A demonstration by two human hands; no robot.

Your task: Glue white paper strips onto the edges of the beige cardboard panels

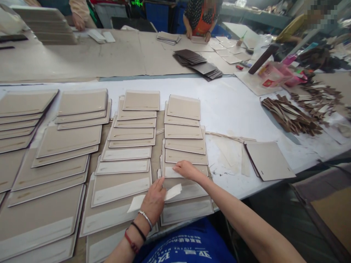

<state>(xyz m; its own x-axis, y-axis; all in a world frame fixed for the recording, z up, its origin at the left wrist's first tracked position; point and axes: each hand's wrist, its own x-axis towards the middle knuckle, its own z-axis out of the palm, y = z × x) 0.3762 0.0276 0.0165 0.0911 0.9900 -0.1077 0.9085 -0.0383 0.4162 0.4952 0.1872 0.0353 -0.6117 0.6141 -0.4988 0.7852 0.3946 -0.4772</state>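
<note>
My left hand (154, 200) is closed around loose white strips (173, 191), whose ends stick out on both sides of it. Its fingertips touch the left edge of a beige panel in the right-hand column. On that same panel, the curled fingers of my right hand (187, 170) are at a white strip (170, 172) lying along the panel's lower part. Just below, another beige panel (189, 210) carries a white strip. Higher in the column, overlapping panels (184, 106) show brownish smears along their lower edges instead of strips.
More columns of overlapping panels (141, 100) spread to the left. At right are a stack of grey panels (270, 160), a heap of brown strips (293, 115) and a pink basket (276, 75). Dark panels (197, 64) lie farther back. Across the table, a person (201, 22) handles a panel.
</note>
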